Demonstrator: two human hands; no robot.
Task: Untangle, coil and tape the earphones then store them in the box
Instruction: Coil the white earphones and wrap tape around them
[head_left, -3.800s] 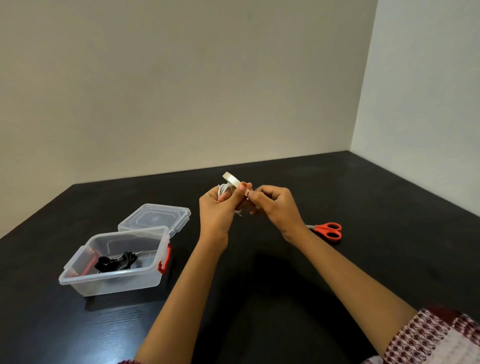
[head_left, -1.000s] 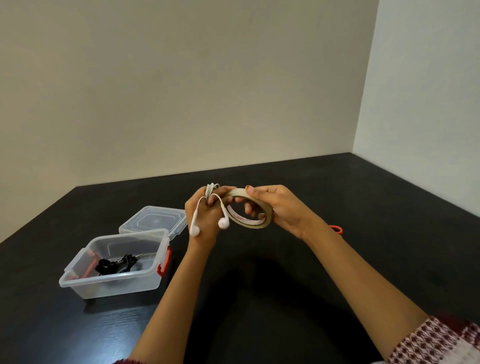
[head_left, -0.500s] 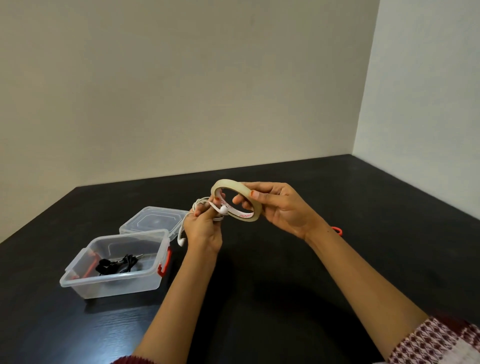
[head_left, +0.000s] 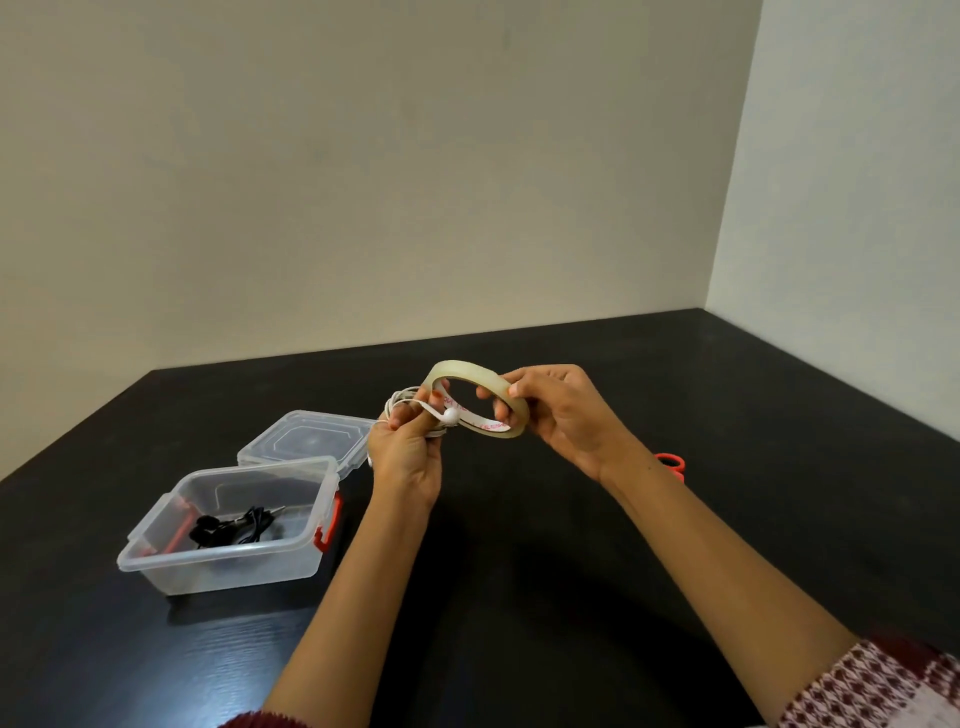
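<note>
Grips coiled white earphones (head_left: 402, 397) in left hand (head_left: 408, 457), mid-air; pinches tape roll (head_left: 457, 367) in right hand (head_left: 561, 421). Has tilted roll up and drawn dangling earbud against it within last second. Likely begins taping; leaves open box (head_left: 223, 569) at 8 o'clock.

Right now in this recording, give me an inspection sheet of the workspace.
Surface: matte black table.
Job's things: coiled white wired earphones and beige ring-shaped tape roll, both held above the table; open clear plastic box with red latches holding black wired earphones; clear plastic lid behind it; red-handled scissors partly hidden behind the right forearm.
Clutter: nothing seen.
Grips: left hand holds the white earphones; right hand pinches the tape roll.
Cables: the white earphones' loops sit in the left hand, one earbud beside the roll.
Surroundings: plain beige walls meeting at a corner.
</note>
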